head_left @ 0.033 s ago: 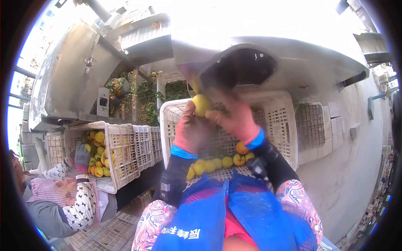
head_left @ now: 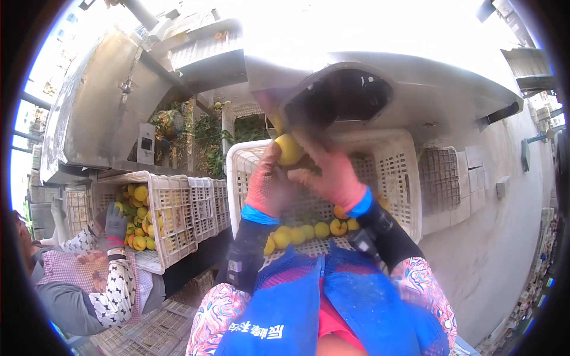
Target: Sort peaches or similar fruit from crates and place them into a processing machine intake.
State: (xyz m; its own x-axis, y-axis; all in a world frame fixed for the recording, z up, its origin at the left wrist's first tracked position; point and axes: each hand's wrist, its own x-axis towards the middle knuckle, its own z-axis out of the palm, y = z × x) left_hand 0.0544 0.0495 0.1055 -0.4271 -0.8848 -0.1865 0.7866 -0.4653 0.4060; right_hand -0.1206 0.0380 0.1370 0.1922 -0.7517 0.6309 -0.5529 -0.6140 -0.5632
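Grey-gloved, a co-worker's hand (head_left: 114, 224) reaches among fruits (head_left: 140, 243) in a slatted crate (head_left: 172, 225), well left of the person's own hands; the person's pink-gloved left hand (head_left: 263, 184) holds a yellow fruit (head_left: 290, 151) at its fingertips, presumably to leave most of the skin uncovered; a white crate (head_left: 233, 169) spreads beneath both hands, which probably means a slipped fruit would land inside; a row of fruits (head_left: 306, 231) lies in it, nearer the body than either hand, perhaps settled there by rolling; the pink-gloved right hand (head_left: 341, 178) is spread wide just right of the held fruit, and blur hides whether it touches; beyond it gapes a dark opening (head_left: 338, 98).
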